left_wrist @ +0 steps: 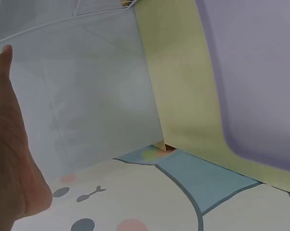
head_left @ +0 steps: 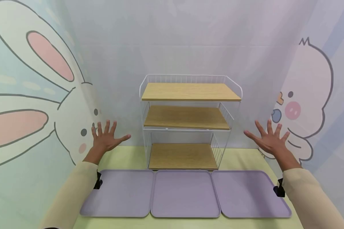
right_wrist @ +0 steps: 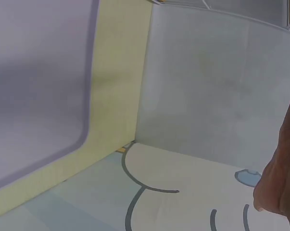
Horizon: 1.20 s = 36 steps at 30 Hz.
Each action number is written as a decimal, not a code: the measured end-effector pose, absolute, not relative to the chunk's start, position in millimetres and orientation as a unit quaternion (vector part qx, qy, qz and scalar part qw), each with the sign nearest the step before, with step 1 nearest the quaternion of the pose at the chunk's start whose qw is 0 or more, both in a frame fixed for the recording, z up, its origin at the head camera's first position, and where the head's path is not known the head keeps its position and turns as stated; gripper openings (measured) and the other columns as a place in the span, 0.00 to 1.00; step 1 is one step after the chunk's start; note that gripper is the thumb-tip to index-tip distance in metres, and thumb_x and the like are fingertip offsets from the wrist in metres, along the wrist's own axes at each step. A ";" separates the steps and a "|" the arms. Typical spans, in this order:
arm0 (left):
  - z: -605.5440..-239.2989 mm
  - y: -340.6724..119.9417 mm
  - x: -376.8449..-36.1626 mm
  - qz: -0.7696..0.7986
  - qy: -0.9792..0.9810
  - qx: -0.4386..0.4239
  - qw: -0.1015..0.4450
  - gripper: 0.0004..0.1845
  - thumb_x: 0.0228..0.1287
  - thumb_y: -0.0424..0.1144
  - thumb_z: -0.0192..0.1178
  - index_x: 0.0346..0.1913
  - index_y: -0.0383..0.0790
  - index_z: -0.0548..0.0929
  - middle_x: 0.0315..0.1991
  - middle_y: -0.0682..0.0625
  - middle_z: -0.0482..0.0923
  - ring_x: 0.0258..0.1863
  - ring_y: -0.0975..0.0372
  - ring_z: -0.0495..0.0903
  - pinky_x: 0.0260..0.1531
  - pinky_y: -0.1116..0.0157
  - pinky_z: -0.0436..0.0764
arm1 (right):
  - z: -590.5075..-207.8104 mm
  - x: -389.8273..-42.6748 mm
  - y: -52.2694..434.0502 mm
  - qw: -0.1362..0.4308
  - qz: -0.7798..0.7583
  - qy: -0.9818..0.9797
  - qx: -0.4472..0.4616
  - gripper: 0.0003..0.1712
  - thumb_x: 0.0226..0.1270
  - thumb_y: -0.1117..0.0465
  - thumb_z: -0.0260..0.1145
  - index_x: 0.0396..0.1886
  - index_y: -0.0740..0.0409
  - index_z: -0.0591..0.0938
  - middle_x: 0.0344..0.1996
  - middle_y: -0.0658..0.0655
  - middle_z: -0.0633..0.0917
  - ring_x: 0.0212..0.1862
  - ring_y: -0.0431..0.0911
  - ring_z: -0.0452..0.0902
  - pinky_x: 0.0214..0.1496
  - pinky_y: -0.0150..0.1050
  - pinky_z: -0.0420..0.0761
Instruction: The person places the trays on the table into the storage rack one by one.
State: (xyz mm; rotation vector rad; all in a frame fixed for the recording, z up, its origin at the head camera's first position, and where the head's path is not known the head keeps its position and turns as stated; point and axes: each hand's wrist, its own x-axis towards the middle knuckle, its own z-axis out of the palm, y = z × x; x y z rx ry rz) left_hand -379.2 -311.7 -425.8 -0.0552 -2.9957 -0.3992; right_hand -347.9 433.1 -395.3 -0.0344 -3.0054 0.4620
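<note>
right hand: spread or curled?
Spread. In the head view, the right hand has its fingers fanned apart, holding nothing.

Lilac trays (head_left: 185,194), pale-yellow tabletop (head_left: 126,157)

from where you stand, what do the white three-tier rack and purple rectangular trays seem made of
The white wire frame looks like coated metal: thin, smooth bars. Its flat brown boards show streaky grain, so wood or laminate. The purple rectangular trays look like matte plastic: rounded corners, raised rims.

My left grip (left_wrist: 12,154) sits at left edge of frame; purple tray (left_wrist: 260,72) upper right on yellow counter (left_wrist: 169,62), white wires (left_wrist: 77,16) upper left, cartoon print (left_wrist: 154,192) along bottom.
</note>
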 end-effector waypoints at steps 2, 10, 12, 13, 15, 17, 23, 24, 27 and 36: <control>-431.7 -310.8 -379.8 -0.137 -0.988 -0.029 0.064 0.70 0.68 0.87 0.50 0.94 0.41 0.42 0.94 0.29 0.32 0.90 0.26 0.22 0.83 0.24 0.19 | -399.1 -346.5 435.1 0.051 0.154 -0.987 -0.012 0.65 0.78 0.16 0.45 0.95 0.46 0.33 0.85 0.78 0.19 0.80 0.90 0.07 0.70 0.94 0.15; -451.0 -296.5 -376.8 -0.151 -0.980 -0.098 0.084 0.72 0.64 0.84 0.59 0.94 0.39 0.44 0.94 0.30 0.40 0.92 0.28 0.35 0.87 0.26 0.30 | -420.5 -338.5 445.1 0.059 0.161 -0.985 -0.008 0.64 0.80 0.18 0.46 0.95 0.50 0.36 0.85 0.85 0.27 0.81 0.93 0.15 0.71 0.97 0.22; -457.5 -289.8 -375.4 -0.161 -0.976 -0.113 0.094 0.73 0.63 0.83 0.61 0.94 0.36 0.46 0.93 0.29 0.42 0.92 0.29 0.38 0.88 0.27 0.33 | -427.1 -336.2 447.4 0.063 0.164 -0.984 -0.006 0.63 0.81 0.19 0.46 0.95 0.50 0.37 0.86 0.86 0.30 0.81 0.94 0.18 0.71 0.97 0.24; -461.6 -286.0 -374.9 -0.169 -0.974 -0.119 0.096 0.73 0.64 0.82 0.62 0.93 0.35 0.45 0.93 0.29 0.42 0.93 0.30 0.38 0.88 0.27 0.33 | -430.4 -334.8 448.2 0.064 0.166 -0.984 -0.004 0.63 0.81 0.19 0.47 0.95 0.50 0.37 0.86 0.86 0.31 0.81 0.94 0.19 0.71 0.97 0.24; -470.8 -277.5 -373.5 -0.190 -0.969 -0.128 0.091 0.73 0.65 0.80 0.63 0.93 0.33 0.44 0.94 0.29 0.41 0.93 0.32 0.38 0.89 0.29 0.33 | -437.4 -331.6 449.8 0.066 0.166 -0.984 0.000 0.62 0.82 0.20 0.47 0.96 0.50 0.39 0.86 0.87 0.34 0.81 0.96 0.23 0.72 0.97 0.27; -481.6 -267.8 -371.8 -0.207 -0.966 -0.133 0.082 0.71 0.68 0.79 0.62 0.93 0.32 0.42 0.94 0.30 0.40 0.94 0.34 0.38 0.90 0.31 0.33 | -444.7 -328.1 450.6 0.069 0.161 -0.984 0.003 0.60 0.83 0.21 0.47 0.96 0.50 0.40 0.85 0.89 0.38 0.80 0.97 0.27 0.72 0.97 0.31; -512.1 -238.5 -370.0 -0.274 -0.949 -0.144 0.065 0.60 0.81 0.67 0.56 0.91 0.26 0.42 0.93 0.27 0.41 0.93 0.33 0.39 0.89 0.30 0.37 | -466.2 -316.8 449.9 0.067 0.171 -0.983 0.013 0.58 0.84 0.24 0.49 0.95 0.55 0.47 0.84 0.92 0.47 0.79 0.99 0.39 0.72 0.97 0.42; -517.1 -234.8 -370.5 -0.284 -0.945 -0.147 0.066 0.59 0.83 0.66 0.55 0.91 0.25 0.42 0.93 0.27 0.41 0.93 0.32 0.39 0.89 0.30 0.38 | -470.2 -315.2 450.1 0.065 0.176 -0.982 0.014 0.58 0.84 0.25 0.50 0.95 0.56 0.49 0.83 0.92 0.48 0.79 0.99 0.39 0.71 0.97 0.43; -527.1 -223.3 -369.9 -0.302 -0.939 -0.148 0.067 0.53 0.88 0.61 0.50 0.90 0.23 0.42 0.92 0.25 0.42 0.93 0.32 0.41 0.90 0.31 0.41 | -483.7 -311.3 451.3 0.060 0.195 -0.979 0.018 0.56 0.85 0.27 0.50 0.94 0.59 0.52 0.83 0.93 0.49 0.79 0.99 0.41 0.70 0.97 0.45; -538.0 -197.8 -365.5 -0.339 -0.930 -0.128 0.060 0.43 0.94 0.56 0.40 0.90 0.22 0.47 0.91 0.25 0.47 0.91 0.30 0.48 0.89 0.31 0.51 | -527.4 -292.3 458.7 0.004 0.272 -0.962 0.001 0.57 0.88 0.27 0.48 0.94 0.62 0.47 0.86 0.89 0.46 0.82 0.94 0.41 0.71 0.95 0.52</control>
